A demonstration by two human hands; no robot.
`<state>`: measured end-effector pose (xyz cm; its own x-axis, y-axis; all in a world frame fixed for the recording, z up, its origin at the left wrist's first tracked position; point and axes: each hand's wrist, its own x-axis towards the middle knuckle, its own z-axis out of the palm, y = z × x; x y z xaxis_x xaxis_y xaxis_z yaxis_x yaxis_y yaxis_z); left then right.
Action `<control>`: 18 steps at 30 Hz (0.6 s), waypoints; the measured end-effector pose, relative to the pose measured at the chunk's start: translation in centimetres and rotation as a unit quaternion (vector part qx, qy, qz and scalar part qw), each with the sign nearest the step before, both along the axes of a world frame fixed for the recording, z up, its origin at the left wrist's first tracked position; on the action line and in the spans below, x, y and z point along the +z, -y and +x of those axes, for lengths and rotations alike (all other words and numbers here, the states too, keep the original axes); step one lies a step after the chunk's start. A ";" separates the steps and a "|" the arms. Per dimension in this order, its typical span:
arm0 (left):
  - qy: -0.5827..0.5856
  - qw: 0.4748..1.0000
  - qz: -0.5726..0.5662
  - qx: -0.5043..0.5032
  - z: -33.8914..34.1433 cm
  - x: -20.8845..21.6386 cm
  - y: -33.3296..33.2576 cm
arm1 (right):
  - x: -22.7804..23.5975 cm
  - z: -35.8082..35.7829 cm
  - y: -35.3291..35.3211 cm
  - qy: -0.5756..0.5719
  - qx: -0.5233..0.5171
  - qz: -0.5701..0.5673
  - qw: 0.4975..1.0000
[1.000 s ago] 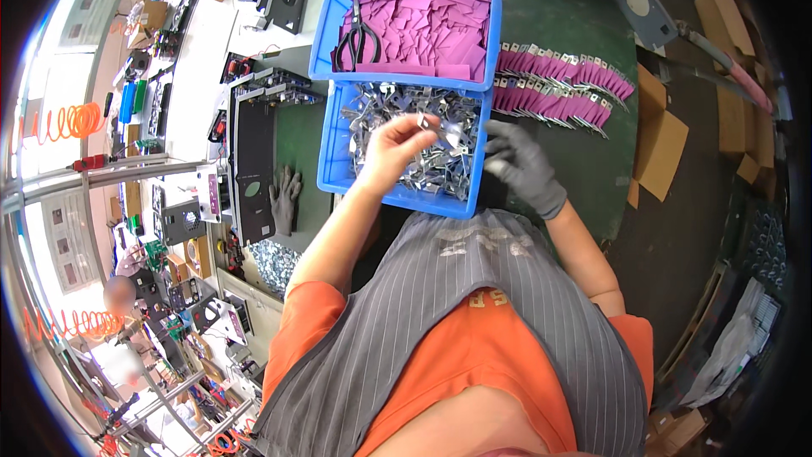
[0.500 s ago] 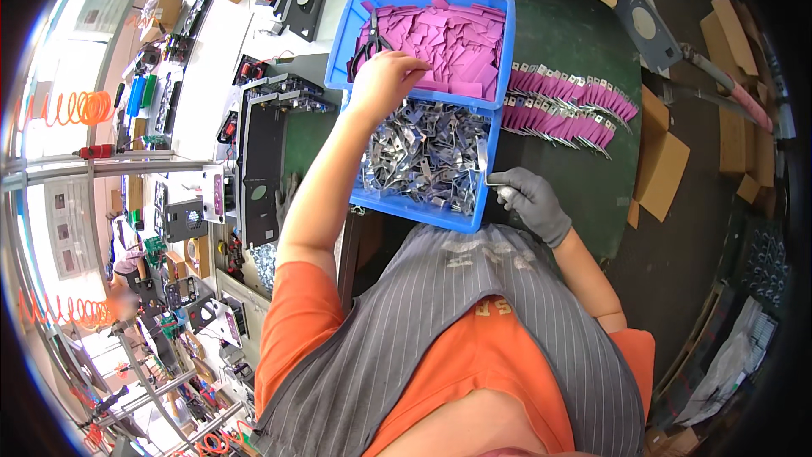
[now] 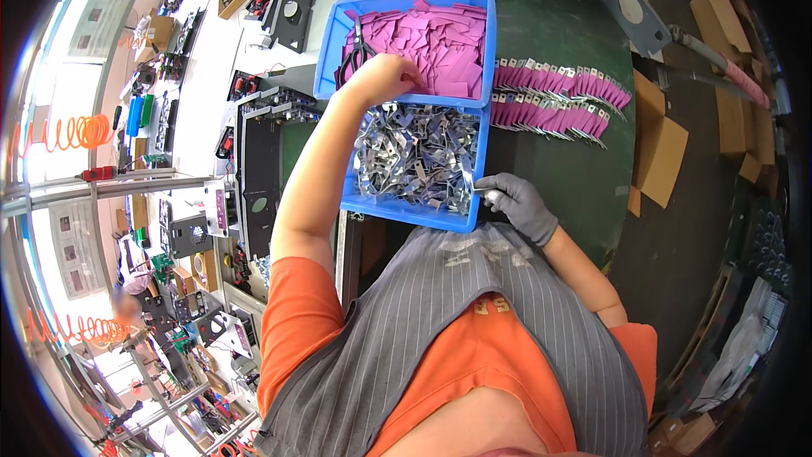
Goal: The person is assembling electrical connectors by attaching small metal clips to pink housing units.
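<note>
My bare left hand [image 3: 382, 79] reaches over a blue bin [image 3: 491, 42] of pink rectangular pieces [image 3: 440, 34]. Its fingers are curled together down at the pieces; whatever they hold, if anything, is hidden. Black-handled scissors [image 3: 359, 52] lie in the same bin beside that hand. In a grey glove, my right hand [image 3: 523, 207] pinches a small metal bracket [image 3: 482, 189] at the right edge of the nearer blue bin [image 3: 406, 211]. Shiny bent metal brackets [image 3: 414, 152] fill that nearer bin.
Right of the bins, two rows of brackets with pink pieces [image 3: 558, 80] lie on the dark green table [image 3: 558, 165]. Cardboard [image 3: 660, 152] stands beyond its right edge. A black metal chassis [image 3: 258, 169] and other parts occupy the left bench.
My left hand's fingers have curled inward from a more stretched reach over the pink pieces. The whole view has shifted slightly; my right hand stays beside the nearer bin with the bracket.
</note>
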<state>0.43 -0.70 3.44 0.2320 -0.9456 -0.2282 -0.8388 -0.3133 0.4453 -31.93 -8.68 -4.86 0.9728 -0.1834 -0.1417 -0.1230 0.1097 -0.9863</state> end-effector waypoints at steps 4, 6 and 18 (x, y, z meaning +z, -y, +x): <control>0.020 0.997 -0.024 -0.064 0.0 0.5 0.8 | -0.9 0.1 0.1 -0.023 0.018 0.037 0.999; -0.053 0.994 0.077 -0.063 -0.1 1.0 1.5 | -1.0 0.1 0.1 -0.031 0.022 0.038 0.999; -0.323 0.881 -0.160 0.306 -0.3 -0.2 1.0 | -1.2 0.1 -0.4 -0.041 0.002 0.093 0.995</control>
